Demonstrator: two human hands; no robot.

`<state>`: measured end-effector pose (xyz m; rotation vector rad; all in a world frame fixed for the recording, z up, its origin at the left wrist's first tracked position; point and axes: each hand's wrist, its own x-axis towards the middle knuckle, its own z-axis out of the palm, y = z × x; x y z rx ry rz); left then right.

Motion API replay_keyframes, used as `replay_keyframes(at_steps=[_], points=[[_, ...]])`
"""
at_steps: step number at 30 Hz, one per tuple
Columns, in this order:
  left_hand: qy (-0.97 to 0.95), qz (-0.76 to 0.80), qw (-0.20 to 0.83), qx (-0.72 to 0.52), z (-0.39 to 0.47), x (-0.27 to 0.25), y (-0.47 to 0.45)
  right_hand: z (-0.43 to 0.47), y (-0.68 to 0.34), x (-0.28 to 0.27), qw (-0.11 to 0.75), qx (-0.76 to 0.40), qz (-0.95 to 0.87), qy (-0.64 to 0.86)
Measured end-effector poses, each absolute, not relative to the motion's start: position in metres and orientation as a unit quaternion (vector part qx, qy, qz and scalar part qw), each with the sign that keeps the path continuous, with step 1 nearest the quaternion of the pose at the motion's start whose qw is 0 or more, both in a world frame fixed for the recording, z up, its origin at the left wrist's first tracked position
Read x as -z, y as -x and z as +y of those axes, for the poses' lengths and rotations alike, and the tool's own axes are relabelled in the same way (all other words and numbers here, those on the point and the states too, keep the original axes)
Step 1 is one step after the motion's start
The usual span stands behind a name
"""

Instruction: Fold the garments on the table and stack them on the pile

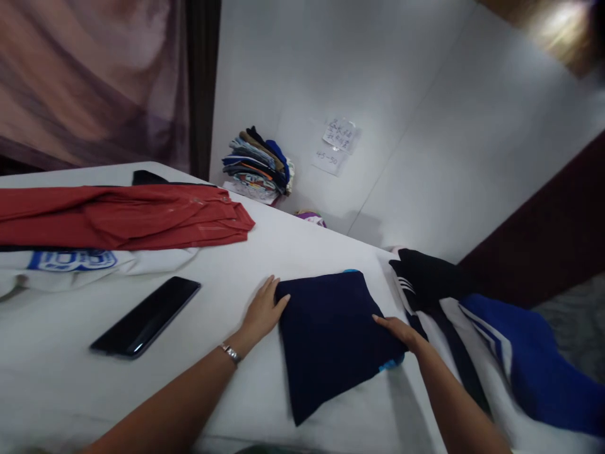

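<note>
A folded navy-blue garment (333,334) lies on the white table before me, with bits of bright blue showing at its top and lower right edges. At its upper left corner rests my left hand (263,308), fingers stretched out and the thumb on the cloth; a metal bracelet circles that wrist. My right hand (397,331) grips the garment's right edge, thumb on top and the other fingers hidden beneath.
Red trousers (179,217) lie over a white printed garment (155,260) at left, near a black phone (146,317). Clothes, including a blue piece (543,359), heap at right. A folded clothes stack (258,161) stands beyond the table (236,265) by the wall.
</note>
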<state>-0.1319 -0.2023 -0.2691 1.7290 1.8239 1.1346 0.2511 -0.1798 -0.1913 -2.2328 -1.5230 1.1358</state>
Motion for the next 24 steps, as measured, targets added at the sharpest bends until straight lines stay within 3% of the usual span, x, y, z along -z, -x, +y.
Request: replay_keyframes(at_steps=[2,4,6,8,11,15,20,24], points=[[-0.603,0.651,0.206,-0.411,-0.201,0.27,0.132,-0.208,-0.258,0.193,0.122,-0.5,-0.492,0.702],[-0.604,0.647,0.224,-0.408,-0.202,0.269,0.131,-0.228,-0.266,0.196,0.12,-0.521,-0.494,0.686],[-0.619,0.64,0.226,-0.394,-0.206,0.263,0.127,-0.236,-0.272,0.199,0.1,-0.439,-0.526,0.721],[-0.643,0.635,0.21,-0.373,-0.214,0.253,0.117,-0.233,-0.273,0.2,0.105,-0.282,-0.58,0.757],[-0.699,0.612,0.192,-0.318,-0.227,0.233,0.093,-0.218,-0.257,0.199,0.176,-0.096,-0.677,0.708],[-0.77,0.573,0.183,-0.213,-0.235,0.22,0.062,-0.196,-0.217,0.209,0.205,-0.068,-0.79,0.574],[-0.787,0.574,0.135,-0.18,-0.238,0.24,0.052,-0.179,-0.207,0.253,0.11,-0.069,-0.765,0.631],[-0.791,0.57,0.117,-0.187,-0.239,0.249,0.051,-0.169,-0.219,0.274,0.121,-0.078,-0.766,0.627]])
